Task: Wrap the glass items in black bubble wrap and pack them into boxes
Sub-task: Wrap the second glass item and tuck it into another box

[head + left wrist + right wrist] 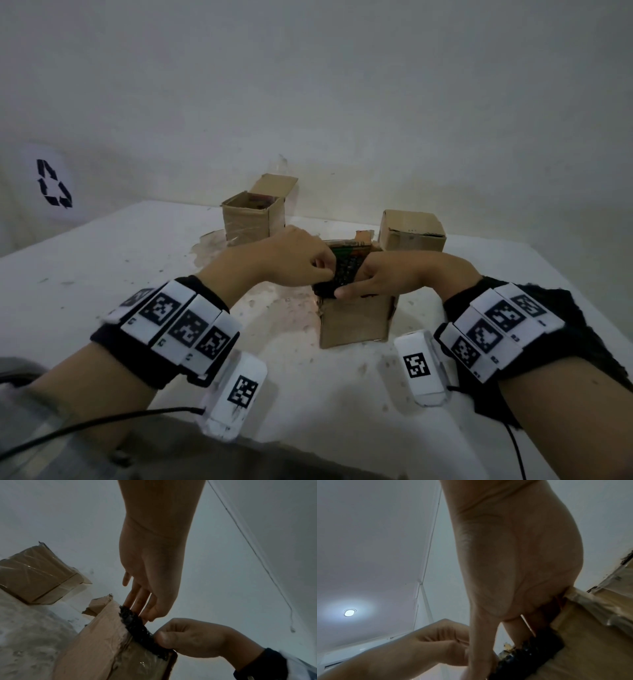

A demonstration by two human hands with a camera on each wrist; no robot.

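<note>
A small open cardboard box (pixel 356 322) stands mid-table. A bundle of black bubble wrap (pixel 344 275) sticks out of its top. My left hand (pixel 325 270) pinches the bundle's upper edge from the left. My right hand (pixel 352 284) holds the bundle, its thumb along the near side and its fingers reaching into the box. The left wrist view shows the wrap (pixel 137 626) over the box rim (pixel 102 642), with the left hand (pixel 145 612) and the right hand (pixel 171 637) on it. From the right wrist, the wrap (pixel 530 650) shows under my fingers. The glass inside is hidden.
An open cardboard box (pixel 250 219) stands at the back left and a shut one (pixel 411 231) at the back right, both near the wall. The white table (pixel 102 274) is stained around the boxes. A recycling symbol (pixel 54 183) is at the far left.
</note>
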